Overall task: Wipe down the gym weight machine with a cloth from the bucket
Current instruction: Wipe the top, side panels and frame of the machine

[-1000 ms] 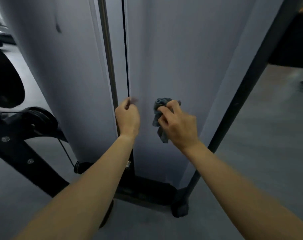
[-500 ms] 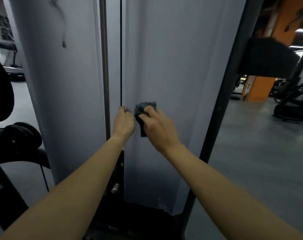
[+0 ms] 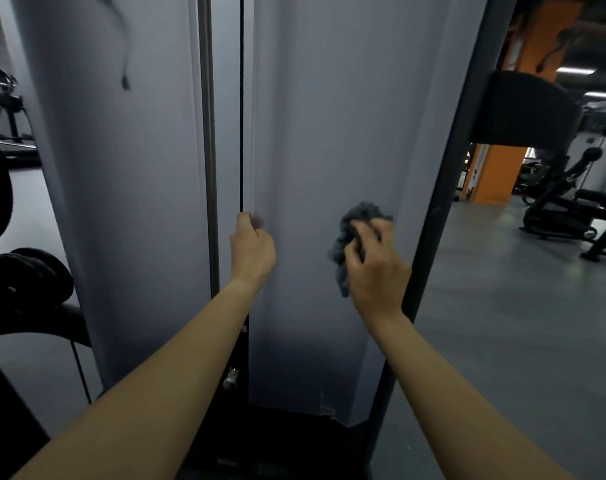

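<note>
A crumpled grey cloth (image 3: 350, 233) was gripped in the right hand (image 3: 377, 268) and held against the weight machine's grey panel (image 3: 322, 133), near the black upright (image 3: 450, 202). The panel's left edge was clutched by the left hand (image 3: 253, 252).

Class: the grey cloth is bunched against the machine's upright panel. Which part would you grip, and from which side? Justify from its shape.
Grip the grey cloth at its bunched middle, from the front, opposite the panel. It is a soft wad pressed against that upright face, a loose tail hanging below; the right hand holds it so.
</note>
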The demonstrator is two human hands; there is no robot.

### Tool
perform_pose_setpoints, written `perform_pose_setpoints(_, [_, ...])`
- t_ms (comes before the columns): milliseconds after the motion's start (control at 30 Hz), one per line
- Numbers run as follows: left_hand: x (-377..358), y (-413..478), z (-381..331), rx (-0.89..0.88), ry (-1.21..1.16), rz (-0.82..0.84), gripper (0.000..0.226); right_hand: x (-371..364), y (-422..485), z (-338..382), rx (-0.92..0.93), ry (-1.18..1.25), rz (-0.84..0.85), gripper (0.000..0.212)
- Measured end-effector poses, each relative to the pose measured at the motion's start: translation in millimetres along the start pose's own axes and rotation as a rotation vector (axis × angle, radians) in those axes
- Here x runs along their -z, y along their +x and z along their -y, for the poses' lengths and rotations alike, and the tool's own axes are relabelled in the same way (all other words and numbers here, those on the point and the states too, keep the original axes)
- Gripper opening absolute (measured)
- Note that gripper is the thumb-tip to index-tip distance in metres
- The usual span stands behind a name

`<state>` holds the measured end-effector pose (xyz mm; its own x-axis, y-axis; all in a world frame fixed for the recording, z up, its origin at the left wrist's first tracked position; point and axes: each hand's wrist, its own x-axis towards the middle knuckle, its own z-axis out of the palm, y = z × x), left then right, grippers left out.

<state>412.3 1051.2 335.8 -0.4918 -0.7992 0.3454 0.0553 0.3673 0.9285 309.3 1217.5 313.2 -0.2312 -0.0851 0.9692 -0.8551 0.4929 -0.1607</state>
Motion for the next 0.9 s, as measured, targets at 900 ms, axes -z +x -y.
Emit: perform_pose_setpoints(900, [39.9, -39.0, 64.9, 0.088, 0.000, 0.257, 0.051, -19.5, -10.6, 50.6, 0.082, 0.127, 0.258, 0.033])
